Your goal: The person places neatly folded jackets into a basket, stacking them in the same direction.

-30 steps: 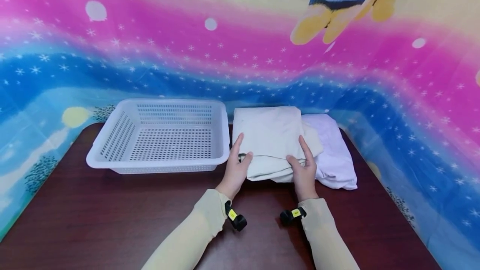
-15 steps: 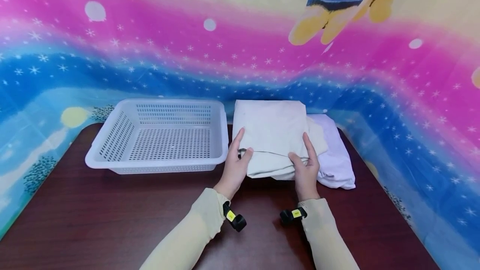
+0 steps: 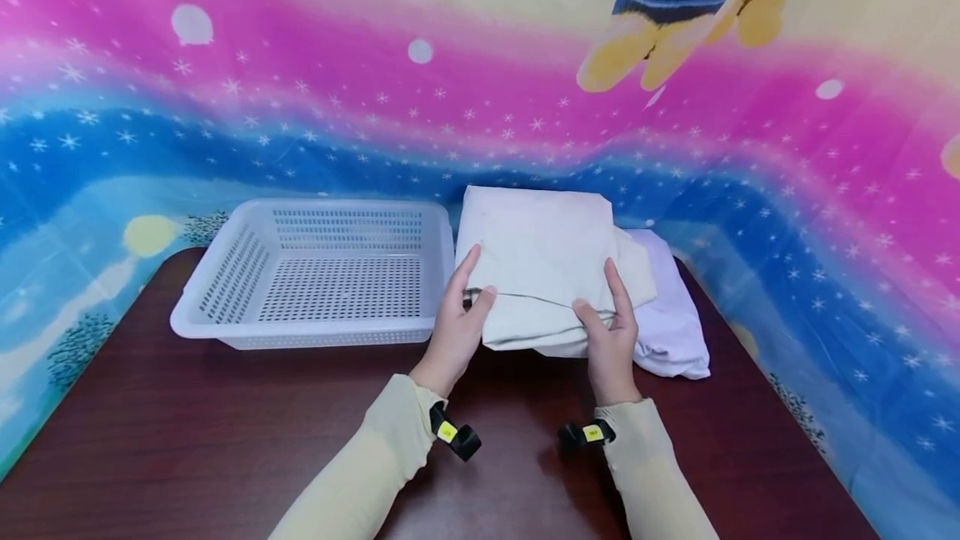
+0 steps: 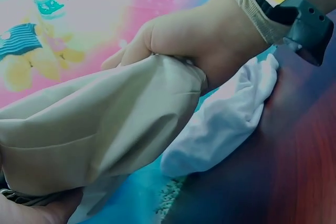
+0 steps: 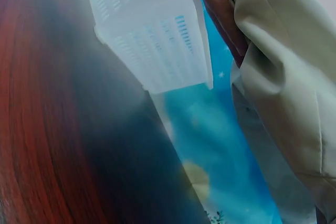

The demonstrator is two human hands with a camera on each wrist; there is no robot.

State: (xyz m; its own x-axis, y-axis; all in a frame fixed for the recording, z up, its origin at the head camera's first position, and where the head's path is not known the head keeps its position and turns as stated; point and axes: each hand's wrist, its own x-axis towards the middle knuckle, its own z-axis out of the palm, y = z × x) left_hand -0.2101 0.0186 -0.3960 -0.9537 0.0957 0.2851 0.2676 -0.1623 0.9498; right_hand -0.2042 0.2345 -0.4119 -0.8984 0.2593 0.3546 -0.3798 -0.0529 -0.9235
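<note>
A folded cream garment (image 3: 543, 248) hangs a little above the table between my hands; a dark inner edge shows at its left side. My left hand (image 3: 450, 327) grips its left side, thumb on top, with the other fingers partly hidden. On the opposite side, my right hand (image 3: 611, 352) grips it, thumb on the upper layer and index finger along the edge. In the left wrist view, the garment (image 4: 105, 119) sags between the hands. A pale lavender folded cloth (image 3: 669, 315) lies at the right, partly behind the garment.
A white perforated plastic basket (image 3: 322, 329) stands left of the garment, close to my left hand, with its slatted floor showing. Beneath is a dark reddish wooden table (image 3: 247, 432). A colourful printed curtain (image 3: 360, 107) hangs along the back and sides.
The cream garment has risen from near the table, and its left side has shifted toward the basket. My left hand has moved up and left; the right hand has shifted slightly. Basket and lavender cloth stay put.
</note>
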